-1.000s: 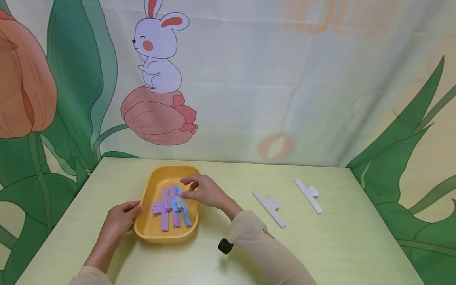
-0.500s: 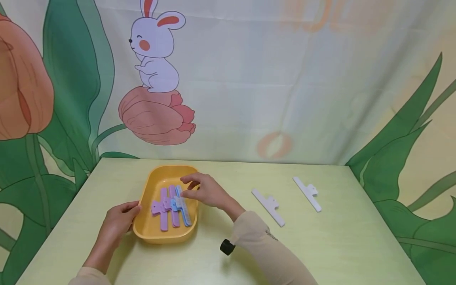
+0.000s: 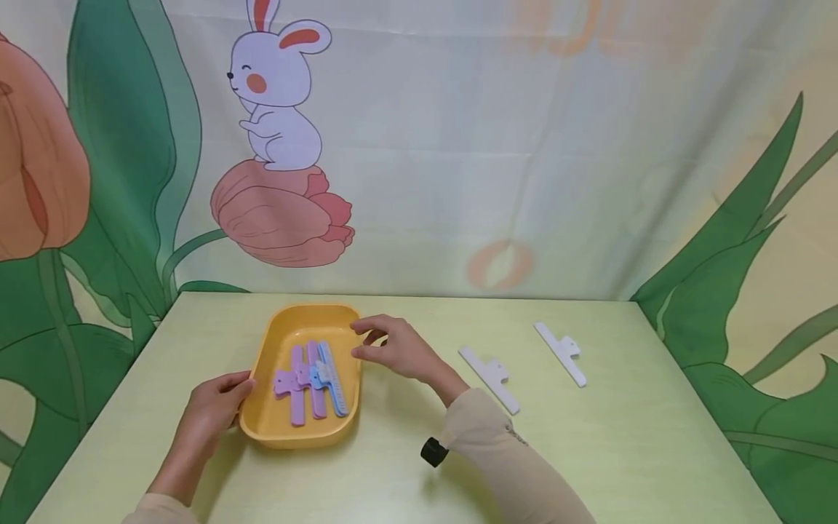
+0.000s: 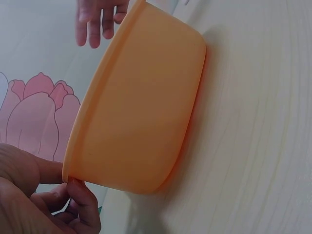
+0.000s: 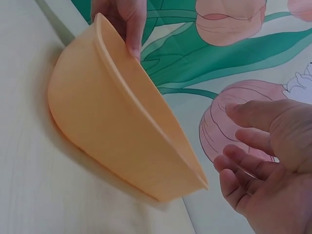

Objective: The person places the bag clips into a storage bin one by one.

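A yellow plastic tray (image 3: 294,441) stands on the table at the left, holding several flat long-jawed clips. Two are purple clips (image 3: 297,407), and to their right lies a blue clip (image 3: 338,397) with a paler strip along it. My left hand (image 3: 211,411) pinches the tray's left rim; in the left wrist view its thumb and fingers meet around the edge (image 4: 67,170). Just above the right rim hovers my right hand (image 3: 401,349). Its fingers are relaxed and hold nothing, as the right wrist view shows of the same hand (image 5: 282,168).
On the table right of the tray lie two white clips, a nearer clip (image 3: 489,380) and a farther clip (image 3: 561,354). Behind the table's back edge hangs a printed curtain (image 3: 419,145). A small black device (image 3: 433,452) sits at the right sleeve.
My right hand has moved away from the blue clip to the right, out over the tray's rim. The left hand keeps its hold on the tray. The head view has shifted slightly.
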